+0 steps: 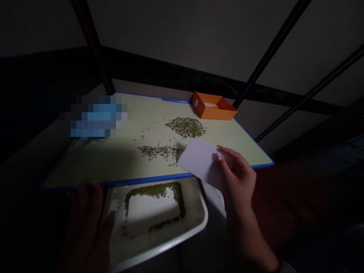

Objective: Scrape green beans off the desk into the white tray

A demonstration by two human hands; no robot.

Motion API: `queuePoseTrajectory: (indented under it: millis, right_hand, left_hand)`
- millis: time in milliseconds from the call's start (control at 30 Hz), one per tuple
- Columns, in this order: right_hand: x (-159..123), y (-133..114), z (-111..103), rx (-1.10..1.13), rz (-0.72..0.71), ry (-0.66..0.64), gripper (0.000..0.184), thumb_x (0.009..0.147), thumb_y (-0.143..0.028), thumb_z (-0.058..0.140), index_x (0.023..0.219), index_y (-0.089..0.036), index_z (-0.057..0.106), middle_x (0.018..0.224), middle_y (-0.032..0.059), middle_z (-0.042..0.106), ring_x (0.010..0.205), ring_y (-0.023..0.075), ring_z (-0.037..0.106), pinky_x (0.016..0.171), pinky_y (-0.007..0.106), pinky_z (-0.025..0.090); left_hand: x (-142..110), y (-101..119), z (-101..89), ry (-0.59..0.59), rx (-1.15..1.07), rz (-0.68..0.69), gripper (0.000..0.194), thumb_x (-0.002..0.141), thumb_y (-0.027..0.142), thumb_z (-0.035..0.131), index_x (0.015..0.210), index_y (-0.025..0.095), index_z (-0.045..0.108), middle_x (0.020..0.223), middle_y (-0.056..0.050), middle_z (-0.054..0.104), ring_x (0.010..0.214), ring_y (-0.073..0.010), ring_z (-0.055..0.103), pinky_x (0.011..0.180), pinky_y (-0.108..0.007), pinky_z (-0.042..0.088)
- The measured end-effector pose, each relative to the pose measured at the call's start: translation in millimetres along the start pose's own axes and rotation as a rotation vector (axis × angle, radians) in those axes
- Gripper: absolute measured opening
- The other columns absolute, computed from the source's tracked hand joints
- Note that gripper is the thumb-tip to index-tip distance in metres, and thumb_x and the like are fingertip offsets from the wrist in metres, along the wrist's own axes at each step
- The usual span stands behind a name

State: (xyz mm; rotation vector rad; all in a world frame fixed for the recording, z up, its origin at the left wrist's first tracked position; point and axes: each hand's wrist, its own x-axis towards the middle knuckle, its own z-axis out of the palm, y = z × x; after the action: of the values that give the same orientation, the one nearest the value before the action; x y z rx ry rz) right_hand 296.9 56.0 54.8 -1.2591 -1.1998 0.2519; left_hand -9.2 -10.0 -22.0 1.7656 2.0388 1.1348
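Note:
My right hand (240, 176) pinches a white card (199, 159) between thumb and fingers. The card tilts over the front part of a pale yellow, blue-edged table (119, 167). Small green beans, like mung beans, lie beyond the card in a heap (186, 127), while a looser strip of beans (156, 151) reaches its left edge. Below the table's front edge is a white tray (203, 216), with more beans (153, 189) along its inner sides. In deep shadow, my left hand (88, 220) is closed at the tray's left side, its thumb over the rim.
An orange open box (216, 112) stands at the table's back right corner, with something white inside. A blurred-out blue item (98, 119) is at the table's left. A panelled wall (176, 41) rises behind the table. The surroundings are dark.

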Motion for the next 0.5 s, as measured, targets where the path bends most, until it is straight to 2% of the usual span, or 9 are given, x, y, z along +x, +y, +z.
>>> queuePoseTrajectory:
  millis: [133,267,400,500]
  right_hand:
    - [-3.1,2.4,-2.2,0.020,0.021,-0.025,0.024,0.084,-0.027,0.072,0.107,-0.028,0.074,0.111,0.0034,0.076,0.100,0.0200,0.070,0.088,0.038,0.056]
    - [-4.6,3.5,-2.9,0.033,0.035,-0.049,0.023,0.083,-0.027,0.073,0.107,-0.030,0.075,0.111,0.0021,0.076,0.097,0.0190,0.071,0.085,0.035,0.057]
    - [-4.1,2.3,-1.8,0.071,0.048,-0.078,0.023,0.084,-0.025,0.073,0.106,-0.032,0.075,0.110,0.0005,0.077,0.098,0.0177,0.071,0.086,0.033,0.056]
    - [-4.4,0.9,-0.8,0.099,0.052,-0.110,0.023,0.083,-0.024,0.073,0.105,-0.032,0.075,0.109,0.0002,0.077,0.098,0.0177,0.071,0.086,0.034,0.056]
  left_hand:
    - [-0.2,-2.7,0.1,-0.008,0.007,-0.013,0.064,0.087,0.049,0.043,0.144,0.057,0.012,0.165,0.020,0.001,0.153,-0.0258,0.006,0.122,-0.062,0.010]
    - [0.4,-4.9,0.5,-0.022,0.028,-0.012,0.065,0.086,0.051,0.043,0.144,0.057,0.013,0.165,0.020,0.000,0.153,-0.0266,0.005,0.122,-0.063,0.010]
    - [-0.1,0.2,0.3,-0.012,0.007,-0.041,0.064,0.087,0.051,0.042,0.144,0.056,0.014,0.165,0.020,0.001,0.153,-0.0261,0.005,0.122,-0.062,0.010]
    - [0.3,3.4,-0.4,0.001,0.015,-0.008,0.064,0.087,0.050,0.043,0.143,0.057,0.014,0.165,0.021,0.004,0.153,-0.0254,0.006,0.123,-0.061,0.009]
